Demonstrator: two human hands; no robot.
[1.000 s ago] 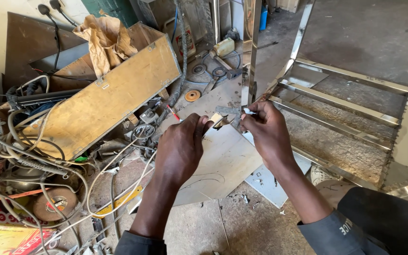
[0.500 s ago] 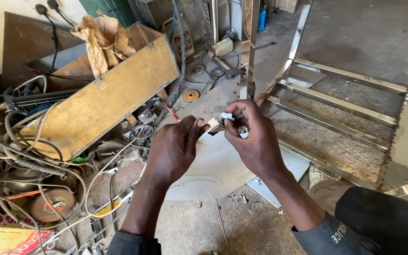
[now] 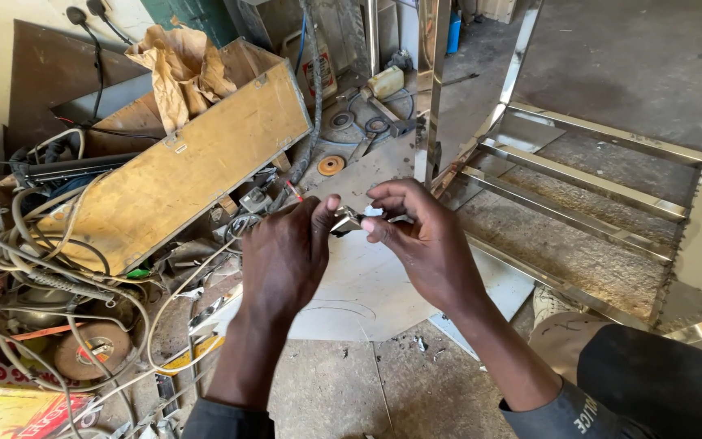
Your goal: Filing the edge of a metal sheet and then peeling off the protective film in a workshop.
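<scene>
At frame centre, a small silvery metal piece (image 3: 346, 220) was pinched between the left hand (image 3: 286, 256) and right hand (image 3: 424, 244) — fingers closed on it, drawn together from their earlier spread — above a pale sheet-metal panel (image 3: 367, 293); further, upper left, a wooden box (image 3: 180, 179).

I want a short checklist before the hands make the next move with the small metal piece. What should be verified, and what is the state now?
1. Left hand touches the small metal piece: ok.
2. Right hand pinches it too: ok.
3. Piece in clear view: not ok, fingers hide most of it.
4. White sheet lies flat under the hands: ok.
5. Cables away from the hands: ok.
</scene>
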